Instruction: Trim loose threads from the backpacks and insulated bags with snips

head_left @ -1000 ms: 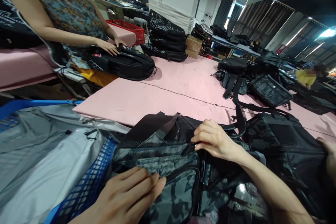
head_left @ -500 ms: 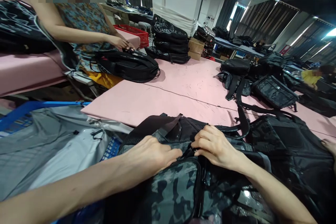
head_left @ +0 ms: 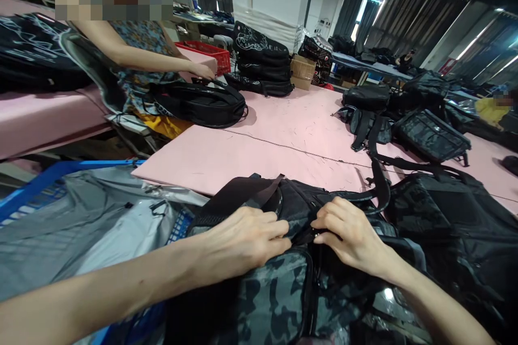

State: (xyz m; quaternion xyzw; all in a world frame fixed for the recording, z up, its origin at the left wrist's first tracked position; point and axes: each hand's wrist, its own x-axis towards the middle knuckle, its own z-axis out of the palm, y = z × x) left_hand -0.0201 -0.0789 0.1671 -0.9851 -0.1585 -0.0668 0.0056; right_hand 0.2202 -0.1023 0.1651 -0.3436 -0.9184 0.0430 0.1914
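A grey camouflage backpack [head_left: 271,302] lies in front of me at the near edge of the pink table [head_left: 283,145]. My left hand [head_left: 243,240] rests on its top, fingers curled and pressing the fabric beside the zipper. My right hand [head_left: 350,234] is closed in a pinch on a small dark zipper pull at the bag's top. The two hands almost touch. A black strap [head_left: 378,186] loops up behind my right hand.
A blue crate [head_left: 48,183] lined with grey plastic sits at my left. Another person across the table handles a black backpack [head_left: 198,105]. Stacked black bags [head_left: 261,64], a red basket [head_left: 210,54], a cardboard box [head_left: 301,73] and more dark bags [head_left: 429,135] lie further back and right.
My left hand moved up from the camouflage front pocket to the bag's top beside my right hand. My right hand has kept its pinch at the zipper and shifted slightly right.
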